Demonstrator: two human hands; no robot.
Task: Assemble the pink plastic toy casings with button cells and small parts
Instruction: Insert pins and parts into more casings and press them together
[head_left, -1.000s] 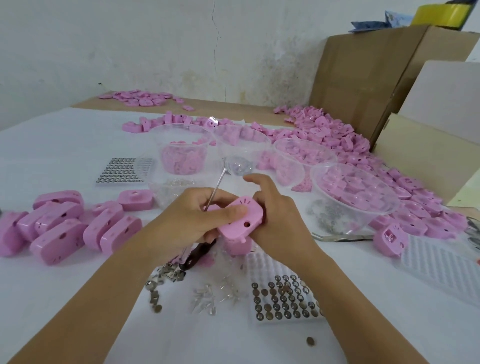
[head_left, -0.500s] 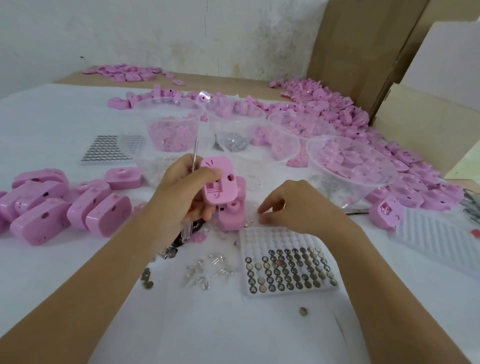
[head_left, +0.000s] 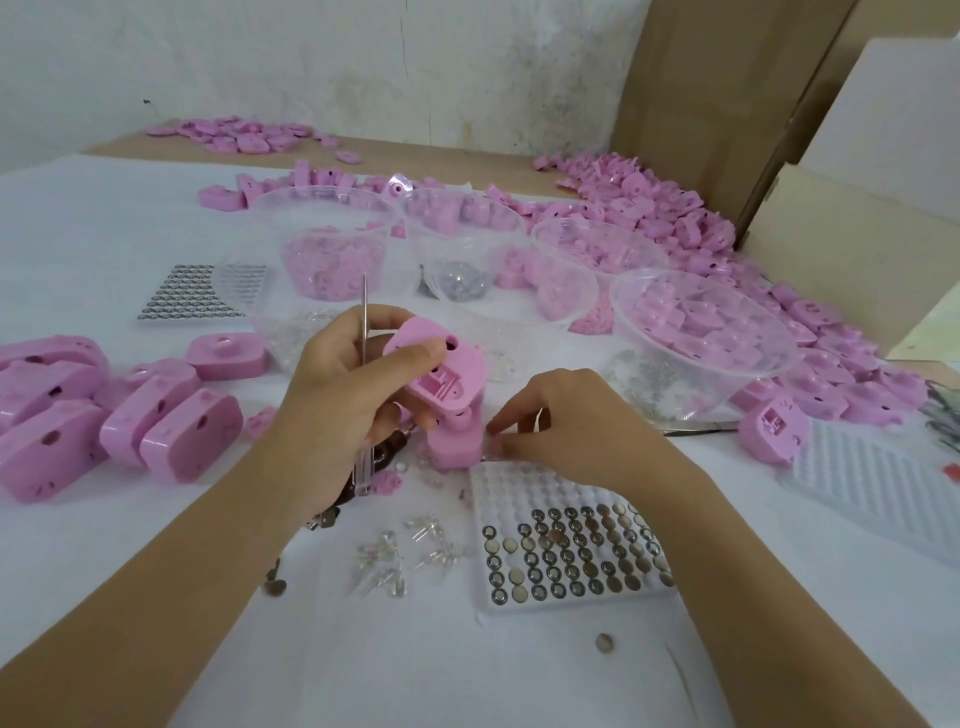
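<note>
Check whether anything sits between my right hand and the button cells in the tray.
Nothing visible does. Your right hand is at the far, empty rows of the tray; the button cells lie just nearer you. The pink casing in your left hand is off to the left.

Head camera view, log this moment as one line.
left hand: holds pink casing and screwdriver | right hand: fingertips pinched at far edge of button cell tray, contents unclear

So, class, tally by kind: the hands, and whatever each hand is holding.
Hands: 2 (left hand, right hand)
Pink casing, in left hand: 1
Screwdriver, in left hand: 1
Right hand's pinch: too small to tell
Total: 4
</note>
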